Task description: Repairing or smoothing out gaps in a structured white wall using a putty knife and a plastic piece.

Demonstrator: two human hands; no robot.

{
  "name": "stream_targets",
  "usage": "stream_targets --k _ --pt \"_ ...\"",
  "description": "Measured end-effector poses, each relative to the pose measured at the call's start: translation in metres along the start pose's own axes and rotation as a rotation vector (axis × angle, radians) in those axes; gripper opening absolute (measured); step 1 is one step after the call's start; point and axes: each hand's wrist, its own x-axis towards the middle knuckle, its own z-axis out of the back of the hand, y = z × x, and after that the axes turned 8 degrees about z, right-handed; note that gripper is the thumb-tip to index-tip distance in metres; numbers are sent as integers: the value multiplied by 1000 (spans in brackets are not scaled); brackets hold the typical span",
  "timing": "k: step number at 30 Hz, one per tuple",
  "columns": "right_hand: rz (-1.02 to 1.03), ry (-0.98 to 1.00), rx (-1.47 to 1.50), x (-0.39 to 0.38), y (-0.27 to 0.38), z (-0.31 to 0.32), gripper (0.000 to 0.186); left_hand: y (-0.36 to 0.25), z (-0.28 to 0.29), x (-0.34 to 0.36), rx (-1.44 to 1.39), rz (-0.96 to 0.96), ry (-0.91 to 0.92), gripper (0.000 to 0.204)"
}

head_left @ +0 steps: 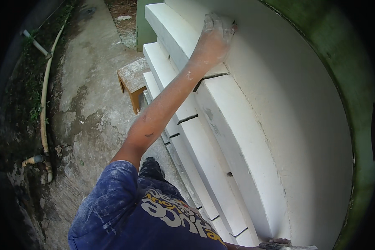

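My left hand (214, 35), dusted white, reaches far up and presses against the white plastered wall (296, 108), just above the top ledge of a stepped white moulding (233, 137). Its fingers are curled, and a small dark object (234, 26) sticks out past the fingertips; what it is I cannot tell. My right hand (278, 243) shows only partly at the bottom edge, by the foot of the moulding. It grips a flat pale tool (301, 247) that is mostly cut off. Dark gaps mark the joints between the moulding sections.
A small wooden stool (133, 78) stands on the concrete ground (87, 116) beside the moulding. Pale pipes (43, 104) run along the ground's left edge by plants. My dark shoe (151, 167) is below. A green mossy wall band (354, 96) curves along the right.
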Motion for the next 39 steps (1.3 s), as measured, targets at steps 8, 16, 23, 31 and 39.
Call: stream_targets --k 8,16,23,31,39 --pt "18 -37 -16 -5 -8 -12 41 -25 -16 -59 243 -495 -75 63" --pt "-5 6 -51 -10 -2 -11 38 -41 -27 -61 69 -416 28 81" --pt "-5 53 -53 6 20 -6 35 2 27 44 342 -122 205 33" --pt "-3 84 -92 10 30 -10 32 -34 -25 -49 153 -554 -6 70" --pt "187 218 -252 -28 29 -3 28 -25 -7 -8 55 -380 -39 43"
